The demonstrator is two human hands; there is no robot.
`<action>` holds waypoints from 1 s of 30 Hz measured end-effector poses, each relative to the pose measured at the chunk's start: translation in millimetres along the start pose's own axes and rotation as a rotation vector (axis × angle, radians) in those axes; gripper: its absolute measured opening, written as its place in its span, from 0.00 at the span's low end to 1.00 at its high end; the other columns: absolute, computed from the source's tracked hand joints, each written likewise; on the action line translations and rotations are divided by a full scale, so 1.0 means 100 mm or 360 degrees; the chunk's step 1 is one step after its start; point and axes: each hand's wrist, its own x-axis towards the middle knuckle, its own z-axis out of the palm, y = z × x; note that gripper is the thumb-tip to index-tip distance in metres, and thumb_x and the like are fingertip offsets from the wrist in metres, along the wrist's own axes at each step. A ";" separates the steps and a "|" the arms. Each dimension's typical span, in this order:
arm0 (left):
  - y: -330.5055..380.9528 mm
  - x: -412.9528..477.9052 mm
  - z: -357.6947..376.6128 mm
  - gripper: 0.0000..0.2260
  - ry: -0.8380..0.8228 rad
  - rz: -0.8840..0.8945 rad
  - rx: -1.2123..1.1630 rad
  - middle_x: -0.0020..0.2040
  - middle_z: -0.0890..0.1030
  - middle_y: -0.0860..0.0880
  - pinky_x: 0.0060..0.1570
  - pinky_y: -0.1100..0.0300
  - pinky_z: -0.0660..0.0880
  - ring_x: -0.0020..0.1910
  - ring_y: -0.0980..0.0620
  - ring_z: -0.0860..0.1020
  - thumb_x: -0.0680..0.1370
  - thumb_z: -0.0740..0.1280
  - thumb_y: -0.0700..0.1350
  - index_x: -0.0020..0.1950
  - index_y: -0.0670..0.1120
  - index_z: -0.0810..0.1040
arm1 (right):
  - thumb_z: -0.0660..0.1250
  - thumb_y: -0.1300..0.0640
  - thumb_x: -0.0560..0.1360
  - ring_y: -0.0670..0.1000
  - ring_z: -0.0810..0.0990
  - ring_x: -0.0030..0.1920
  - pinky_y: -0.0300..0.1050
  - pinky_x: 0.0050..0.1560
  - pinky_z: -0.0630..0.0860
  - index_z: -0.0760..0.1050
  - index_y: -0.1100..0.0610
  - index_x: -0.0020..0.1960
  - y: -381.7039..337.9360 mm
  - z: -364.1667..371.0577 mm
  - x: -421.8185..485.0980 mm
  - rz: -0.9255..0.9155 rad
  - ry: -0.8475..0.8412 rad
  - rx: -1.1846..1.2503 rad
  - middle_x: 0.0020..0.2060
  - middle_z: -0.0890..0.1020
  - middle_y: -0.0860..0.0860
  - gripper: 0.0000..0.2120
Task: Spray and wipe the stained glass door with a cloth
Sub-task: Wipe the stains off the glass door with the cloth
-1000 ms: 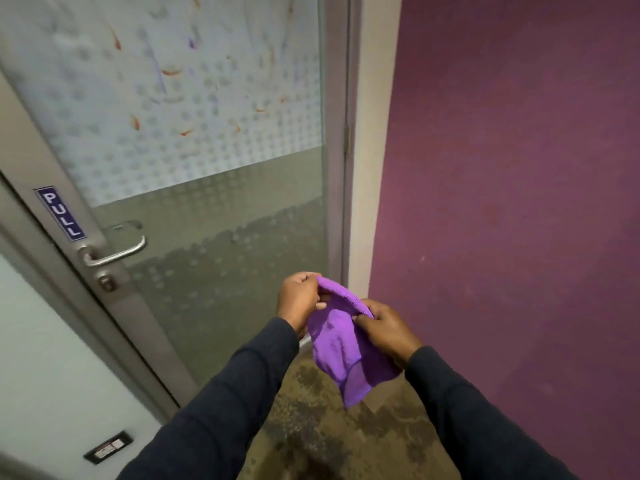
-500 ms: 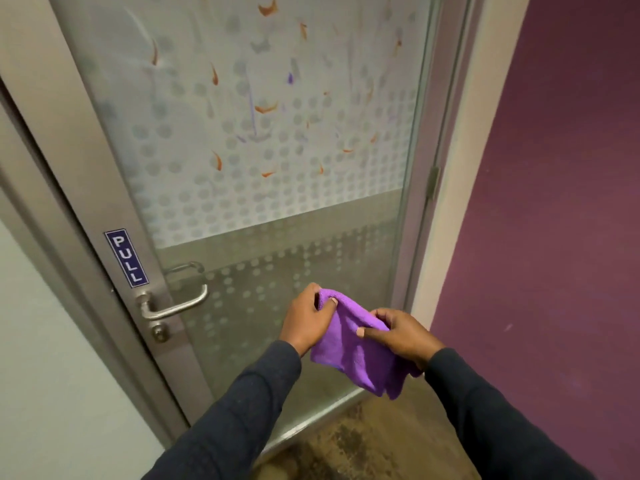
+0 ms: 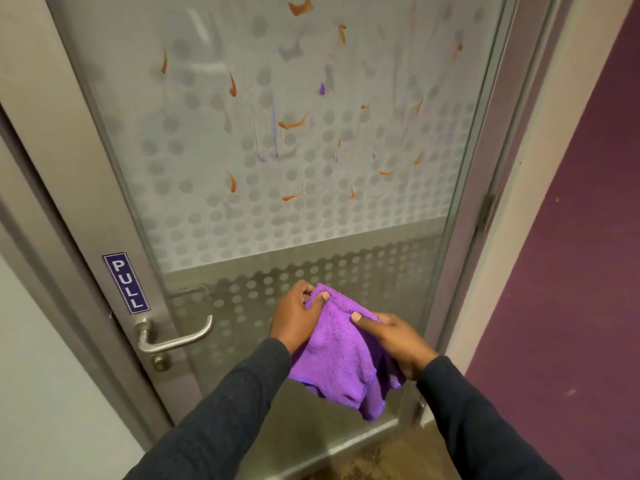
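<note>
Purple wall [image 3: 571,271] right of stained glass door [image 3: 294,168]; left hand [image 3: 294,320], right hand [image 3: 398,337] pinching cloth [image 3: 339,362] beside lever handle [image 3: 176,337].

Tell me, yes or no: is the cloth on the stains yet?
No, the left hand and right hand hold the purple cloth bunched between them, well below the orange stains.

Crumpled purple cloth [image 3: 341,355] hangs before the frosted glass door [image 3: 277,220] (orange, purple smears).
</note>
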 end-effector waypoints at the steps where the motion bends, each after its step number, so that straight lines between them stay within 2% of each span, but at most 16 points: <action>1: 0.03 0.06 0.04 0.12 0.0017 -0.0008 0.0021 0.35 0.78 0.52 0.34 0.62 0.67 0.35 0.55 0.74 0.78 0.68 0.55 0.44 0.47 0.75 | 0.69 0.54 0.80 0.55 0.85 0.44 0.48 0.50 0.80 0.83 0.65 0.54 -0.03 -0.05 0.07 -0.0018 -0.0013 0.0075 0.47 0.87 0.61 0.13; 3: 0.10 0.18 0.12 0.12 0.0070 -0.0005 0.0029 0.34 0.76 0.54 0.31 0.67 0.64 0.33 0.56 0.72 0.79 0.68 0.54 0.44 0.46 0.75 | 0.70 0.53 0.80 0.55 0.85 0.46 0.50 0.54 0.80 0.82 0.65 0.56 -0.09 -0.16 0.21 -0.0076 -0.0030 0.0036 0.49 0.87 0.61 0.14; 5: 0.18 0.30 0.21 0.12 0.0121 -0.0002 -0.0020 0.34 0.76 0.53 0.31 0.68 0.65 0.33 0.56 0.72 0.79 0.68 0.54 0.44 0.46 0.75 | 0.71 0.53 0.80 0.52 0.83 0.43 0.47 0.49 0.79 0.82 0.62 0.51 -0.17 -0.31 0.36 -0.0151 -0.0010 -0.0165 0.45 0.87 0.56 0.12; 8: 0.26 0.46 0.31 0.12 0.0201 0.0031 -0.0054 0.34 0.75 0.52 0.33 0.64 0.67 0.32 0.55 0.70 0.79 0.69 0.53 0.44 0.45 0.75 | 0.72 0.53 0.79 0.47 0.76 0.36 0.43 0.39 0.72 0.77 0.55 0.41 -0.29 -0.56 0.59 -0.0287 0.0093 -0.0583 0.34 0.79 0.48 0.10; 10: 0.31 0.55 0.37 0.12 0.0250 0.0054 -0.0004 0.33 0.73 0.52 0.33 0.64 0.68 0.31 0.55 0.68 0.78 0.69 0.52 0.43 0.45 0.76 | 0.72 0.52 0.78 0.45 0.74 0.34 0.43 0.37 0.71 0.76 0.56 0.39 -0.37 -0.73 0.77 -0.0366 0.0152 -0.0859 0.32 0.78 0.46 0.12; 13: 0.44 0.68 0.42 0.10 0.0330 0.0135 0.0069 0.34 0.75 0.52 0.32 0.65 0.68 0.32 0.55 0.70 0.78 0.70 0.51 0.43 0.45 0.77 | 0.73 0.51 0.77 0.47 0.75 0.36 0.41 0.36 0.69 0.79 0.56 0.39 -0.54 -0.94 1.00 -0.0511 0.0226 -0.1141 0.32 0.79 0.47 0.12; 15: 0.55 0.80 0.43 0.09 0.0409 0.0262 0.0199 0.37 0.77 0.51 0.36 0.60 0.70 0.35 0.54 0.73 0.77 0.71 0.51 0.43 0.46 0.78 | 0.73 0.47 0.76 0.52 0.76 0.40 0.41 0.35 0.68 0.80 0.53 0.38 -0.66 -1.04 1.14 -0.0721 0.0495 -0.1545 0.35 0.79 0.50 0.12; 17: 0.73 0.93 0.42 0.09 0.0455 0.0373 0.0310 0.39 0.77 0.52 0.37 0.58 0.71 0.37 0.53 0.74 0.77 0.70 0.53 0.44 0.48 0.79 | 0.71 0.46 0.76 0.58 0.79 0.44 0.46 0.38 0.69 0.83 0.53 0.43 -0.81 -1.07 1.20 -0.0861 0.0910 -0.1850 0.40 0.82 0.54 0.11; 19: 0.94 1.05 0.40 0.09 0.0482 0.0462 0.0314 0.34 0.76 0.54 0.35 0.58 0.71 0.34 0.55 0.74 0.78 0.70 0.53 0.45 0.49 0.79 | 0.69 0.49 0.78 0.62 0.82 0.43 0.46 0.37 0.67 0.82 0.55 0.45 -0.95 -1.02 1.27 -0.0971 0.1207 -0.1702 0.40 0.84 0.56 0.10; 21: 1.12 1.15 0.38 0.09 0.0501 0.0473 0.0228 0.31 0.76 0.53 0.33 0.57 0.73 0.31 0.55 0.73 0.79 0.69 0.52 0.45 0.48 0.78 | 0.69 0.53 0.79 0.63 0.83 0.42 0.45 0.37 0.67 0.82 0.55 0.50 -1.04 -0.91 1.35 -0.1103 0.1404 -0.1277 0.41 0.85 0.57 0.06; 23: 1.21 1.24 0.35 0.08 0.0537 0.0462 0.0069 0.31 0.78 0.51 0.36 0.53 0.78 0.31 0.53 0.77 0.79 0.69 0.51 0.44 0.49 0.78 | 0.66 0.54 0.81 0.61 0.83 0.54 0.46 0.46 0.75 0.79 0.55 0.62 -1.03 -0.73 1.43 -0.1199 0.1419 -0.0925 0.53 0.86 0.56 0.12; 24: 1.21 1.28 0.33 0.07 0.0555 0.0467 -0.0022 0.32 0.79 0.50 0.37 0.50 0.80 0.32 0.51 0.79 0.79 0.69 0.51 0.43 0.50 0.77 | 0.64 0.52 0.81 0.60 0.80 0.64 0.50 0.58 0.76 0.74 0.56 0.71 -0.99 -0.63 1.49 -0.1246 0.1373 -0.0842 0.64 0.82 0.57 0.19; 25: 1.21 1.30 0.30 0.07 0.0568 0.0470 -0.0104 0.32 0.80 0.49 0.37 0.48 0.81 0.33 0.49 0.81 0.78 0.69 0.51 0.42 0.50 0.77 | 0.62 0.47 0.82 0.59 0.72 0.74 0.53 0.70 0.71 0.67 0.57 0.77 -0.92 -0.52 1.54 -0.1257 0.1311 -0.0834 0.74 0.74 0.57 0.27; 26: 1.19 1.31 0.28 0.07 0.0578 0.0470 -0.0171 0.32 0.80 0.49 0.38 0.47 0.81 0.34 0.48 0.82 0.78 0.69 0.50 0.42 0.51 0.76 | 0.58 0.42 0.82 0.59 0.62 0.80 0.56 0.78 0.60 0.59 0.57 0.82 -0.84 -0.40 1.61 -0.1227 0.1251 -0.0890 0.80 0.64 0.56 0.33; 28: 1.17 1.30 0.24 0.05 0.0585 0.0477 -0.0241 0.33 0.81 0.50 0.39 0.47 0.81 0.35 0.48 0.82 0.78 0.69 0.48 0.44 0.50 0.78 | 0.49 0.30 0.79 0.60 0.45 0.83 0.62 0.79 0.44 0.45 0.51 0.84 -0.73 -0.20 1.74 -0.1054 0.1180 -0.1033 0.84 0.47 0.52 0.41; 30: 1.14 1.24 0.22 0.02 0.0571 0.0523 -0.0194 0.37 0.83 0.51 0.41 0.50 0.81 0.37 0.53 0.82 0.78 0.69 0.46 0.49 0.48 0.80 | 0.43 0.24 0.75 0.63 0.38 0.82 0.70 0.77 0.42 0.39 0.49 0.84 -0.72 -0.07 1.88 -0.0926 0.1214 -0.1033 0.83 0.39 0.53 0.47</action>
